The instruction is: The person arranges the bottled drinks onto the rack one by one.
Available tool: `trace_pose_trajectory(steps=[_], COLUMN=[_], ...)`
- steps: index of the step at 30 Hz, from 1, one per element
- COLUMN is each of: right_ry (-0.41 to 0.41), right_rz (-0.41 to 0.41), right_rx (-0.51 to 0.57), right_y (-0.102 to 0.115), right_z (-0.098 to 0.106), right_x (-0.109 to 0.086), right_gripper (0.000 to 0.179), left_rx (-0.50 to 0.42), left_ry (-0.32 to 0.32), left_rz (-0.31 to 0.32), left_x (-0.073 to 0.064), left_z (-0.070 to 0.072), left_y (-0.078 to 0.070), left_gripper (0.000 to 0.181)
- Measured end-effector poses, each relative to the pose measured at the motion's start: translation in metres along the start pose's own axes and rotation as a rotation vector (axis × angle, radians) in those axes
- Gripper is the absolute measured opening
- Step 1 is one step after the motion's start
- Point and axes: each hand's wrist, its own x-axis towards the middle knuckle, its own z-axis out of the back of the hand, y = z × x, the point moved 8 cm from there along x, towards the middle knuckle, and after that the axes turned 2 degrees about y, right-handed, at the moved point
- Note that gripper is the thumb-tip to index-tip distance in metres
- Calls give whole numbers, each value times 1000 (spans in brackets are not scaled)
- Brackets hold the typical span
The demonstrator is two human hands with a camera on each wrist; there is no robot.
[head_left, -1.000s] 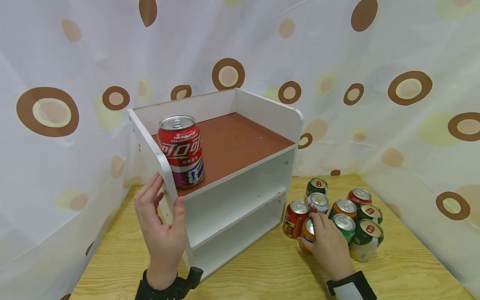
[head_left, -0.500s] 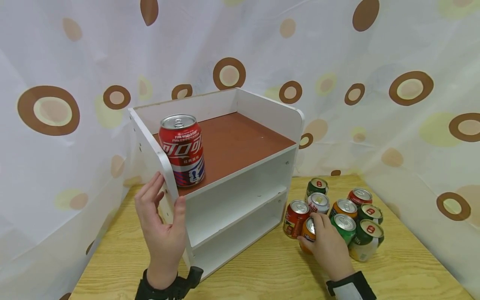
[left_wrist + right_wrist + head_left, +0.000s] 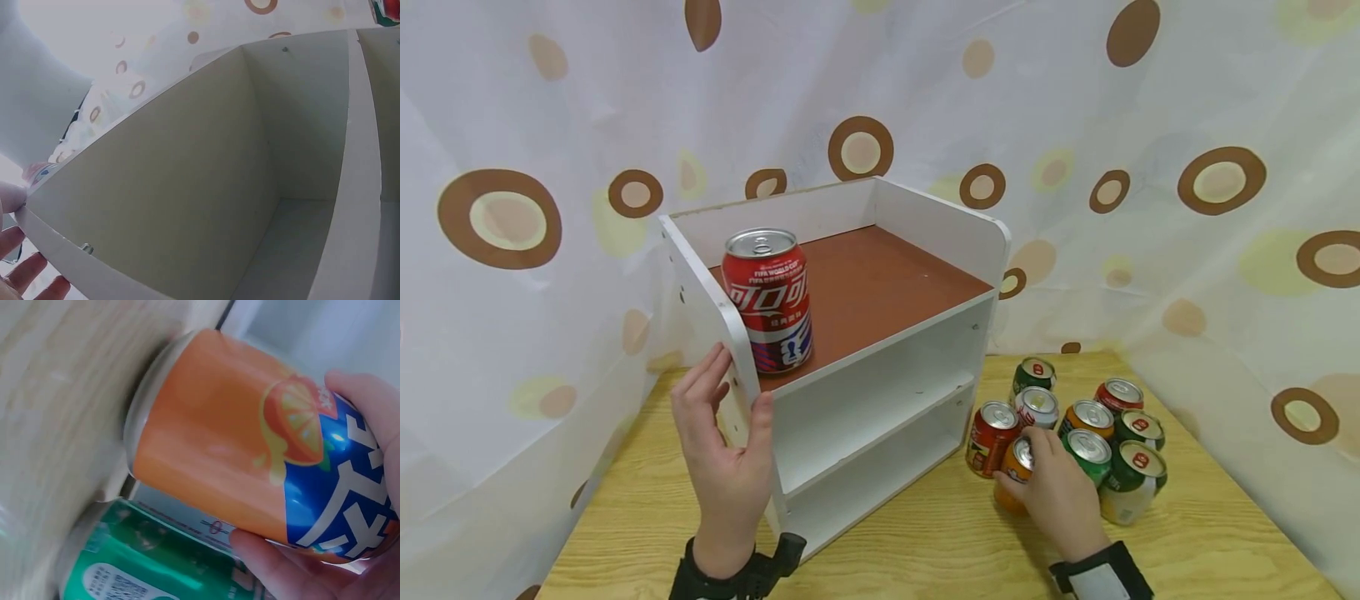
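My right hand (image 3: pixel 1058 492) grips an orange soda can (image 3: pixel 1009 493) near its top, thumb on one side and fingers on the other. In the right wrist view this soda can (image 3: pixel 219 437) shows an orange slice and a blue label, with a green can (image 3: pixel 144 556) beside it. My left hand (image 3: pixel 730 467) rests at the front edge of a white shelf unit's (image 3: pixel 737 342) left side panel, fingers extended along the outside and thumb near the front. Close above it, a red cola can (image 3: pixel 767 308) stands upright on the unit's brown top.
Several cans stand grouped right of the shelf unit: a red can (image 3: pixel 992 437), a white can (image 3: pixel 1037 408), a green can (image 3: pixel 1088 454) and a green-and-cream can (image 3: pixel 1131 487) among them. Two white compartments (image 3: pixel 865 425) face forward. A patterned curtain (image 3: pixel 1075 83) hangs behind the wooden table (image 3: pixel 910 550).
The orange soda can has shifted slightly left and toward me in my right hand, a little away from the red can. The left hand keeps its place on the shelf unit.
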Motion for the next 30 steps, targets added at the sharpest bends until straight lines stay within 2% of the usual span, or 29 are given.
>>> trace_pose_trajectory(steps=[6, 23, 30], right_ry=[27, 36, 134], right_rz=[-39, -1, 4], right_rx=[49, 39, 76], right_y=[-2, 4, 11], right_z=[11, 50, 61], right_x=[5, 20, 29], right_gripper=[68, 76, 71], left_rx=[1, 1, -3], left_ry=[2, 0, 2], left_rz=[-4, -1, -2], left_x=[0, 0, 0], left_z=[0, 0, 0], left_y=[0, 0, 1], left_gripper=[51, 50, 51])
